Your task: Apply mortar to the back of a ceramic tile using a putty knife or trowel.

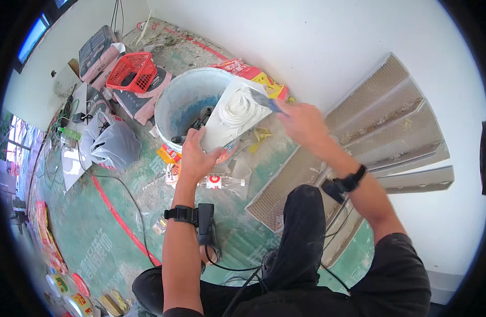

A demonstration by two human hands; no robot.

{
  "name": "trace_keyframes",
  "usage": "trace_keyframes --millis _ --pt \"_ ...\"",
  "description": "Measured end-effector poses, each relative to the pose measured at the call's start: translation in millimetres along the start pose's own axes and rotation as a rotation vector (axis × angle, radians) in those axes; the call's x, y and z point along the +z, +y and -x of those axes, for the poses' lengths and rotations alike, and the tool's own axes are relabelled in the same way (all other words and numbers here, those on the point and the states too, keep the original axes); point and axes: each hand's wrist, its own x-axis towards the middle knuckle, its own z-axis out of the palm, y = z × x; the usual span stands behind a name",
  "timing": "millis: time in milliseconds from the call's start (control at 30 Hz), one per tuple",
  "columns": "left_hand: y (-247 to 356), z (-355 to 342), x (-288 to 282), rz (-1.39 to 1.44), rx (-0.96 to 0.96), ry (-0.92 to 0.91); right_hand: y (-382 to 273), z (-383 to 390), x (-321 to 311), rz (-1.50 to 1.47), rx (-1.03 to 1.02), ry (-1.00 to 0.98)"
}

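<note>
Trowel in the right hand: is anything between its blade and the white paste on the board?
Nothing visible. The right hand holds the trowel with its blade already on the white paste. That paste sits on the white board, which the left hand holds over the bucket.

White putty (238,110), pale blue bucket (175,105), red basket (132,72), green floor (95,232).

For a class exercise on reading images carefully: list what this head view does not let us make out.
- Bucket contents: the white board and left hand cover them.
- Blade tool handle: hidden inside the right hand.
- Small items at the lower left rim: bent and too small.
- Stacked panels: motion-free but far ends blur at the rim.
</note>
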Motion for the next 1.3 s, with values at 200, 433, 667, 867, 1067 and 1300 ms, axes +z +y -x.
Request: trace_keyframes --millis 200,433,667,867,1067,1300 --pt "-10.1 5.2 -4.0 -0.004 0.005 0.020 -35.3 32.1 -19.1 -0.117 -0.042 -0.073" --pt "-2.6 1.2 -8.2 0.001 -0.034 -0.010 -28.8 -13.5 11.2 0.059 0.002 -0.046" --pt "-6.0 1.1 -4.8 0.001 0.004 0.031 -2.8 22.8 -30.6 -0.091 -0.088 -0.068" --pt "-12.6 5.1 -3.8 -0.028 -0.004 0.000 -46.6 -4.1 12.2 0.103 0.052 -0.150" --pt "-5.2 0.1 -1.9 -0.010 0.029 0.038 14.1 12.8 -28.4 -0.069 -0.014 -0.097" --pt "-11.0 5.1 -3.5 -0.026 -0.019 -0.005 -38.1 15.7 7.5 -0.065 0.002 -0.091"
